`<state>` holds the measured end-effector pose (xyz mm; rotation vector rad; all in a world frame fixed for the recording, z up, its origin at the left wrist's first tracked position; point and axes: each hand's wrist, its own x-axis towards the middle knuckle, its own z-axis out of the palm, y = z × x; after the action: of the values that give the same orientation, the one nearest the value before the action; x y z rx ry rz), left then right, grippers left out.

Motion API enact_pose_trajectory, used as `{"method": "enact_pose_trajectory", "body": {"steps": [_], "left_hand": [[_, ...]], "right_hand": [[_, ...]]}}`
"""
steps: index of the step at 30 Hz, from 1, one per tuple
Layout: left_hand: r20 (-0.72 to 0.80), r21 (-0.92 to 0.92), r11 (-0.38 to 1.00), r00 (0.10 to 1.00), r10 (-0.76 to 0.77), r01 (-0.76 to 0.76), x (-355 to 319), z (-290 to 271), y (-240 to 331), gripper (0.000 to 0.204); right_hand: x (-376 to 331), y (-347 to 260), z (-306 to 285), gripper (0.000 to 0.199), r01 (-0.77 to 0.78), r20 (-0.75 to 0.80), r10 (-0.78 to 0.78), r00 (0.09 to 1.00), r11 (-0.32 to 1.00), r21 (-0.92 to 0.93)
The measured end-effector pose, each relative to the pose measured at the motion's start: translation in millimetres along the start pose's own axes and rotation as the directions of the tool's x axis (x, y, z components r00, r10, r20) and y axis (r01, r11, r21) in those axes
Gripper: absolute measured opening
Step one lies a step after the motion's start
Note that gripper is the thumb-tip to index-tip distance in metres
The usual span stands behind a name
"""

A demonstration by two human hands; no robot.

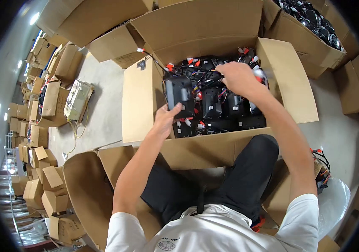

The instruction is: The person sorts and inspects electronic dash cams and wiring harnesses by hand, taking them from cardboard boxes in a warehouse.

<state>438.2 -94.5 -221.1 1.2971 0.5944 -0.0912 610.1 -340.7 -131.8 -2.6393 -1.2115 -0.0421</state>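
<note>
In front of me stands an open cardboard box point(204, 147) holding several black plastic units with cables and red and white connectors. My left hand point(165, 117) grips the lower edge of one black plastic unit point(180, 95), tilted up at the box's left side, thumb on its face. My right hand point(240, 77) is closed around a bundle of black cables point(210, 80) over the box's middle. A cable with a white and red plug point(140, 50) sticks out over the left flap. More units, such as a black unit point(211, 103), lie beneath and beside the cables.
A box of shiny black parts point(313, 21) stands at the far right. On the floor to the left sits a pale metal device point(78, 101) with a cord. Stacked cartons point(41, 193) line the left side. Bubble wrap point(334, 206) lies by my right arm.
</note>
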Motion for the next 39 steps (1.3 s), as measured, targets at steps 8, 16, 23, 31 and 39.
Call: {"method": "enact_pose_trajectory", "body": {"steps": [8,16,23,31,39], "left_hand": [[-0.222,0.267,0.834,0.873,-0.435,0.483,84.1,-2.3,-72.5,0.034],[-0.022,0.074,0.928,0.931,-0.365,0.365,100.1,11.0,-95.5,0.039],[-0.031,0.611,0.67,0.859,-0.511,0.421,111.2,44.6,-92.4,0.063],[0.161,0.907,0.394,0.987,0.0,-0.148,66.5,34.7,-55.0,0.054],[0.571,0.394,0.585,0.688,0.448,-0.709,-210.9,-97.4,111.2,0.046]], "right_hand": [[10.9,26.9,127.0,0.008,0.191,-0.131,-0.221,0.966,0.959,-0.21],[11.6,45.8,148.4,0.008,0.176,-0.067,-0.186,0.98,0.975,-0.139],[-4.2,57.4,161.4,0.007,0.248,0.184,-0.21,0.96,0.944,-0.219],[-6.0,21.8,142.2,0.039,0.386,0.127,-0.367,0.921,0.905,-0.18],[-5.5,24.7,120.7,0.056,0.31,0.198,-0.284,0.938,0.943,-0.118]]}}
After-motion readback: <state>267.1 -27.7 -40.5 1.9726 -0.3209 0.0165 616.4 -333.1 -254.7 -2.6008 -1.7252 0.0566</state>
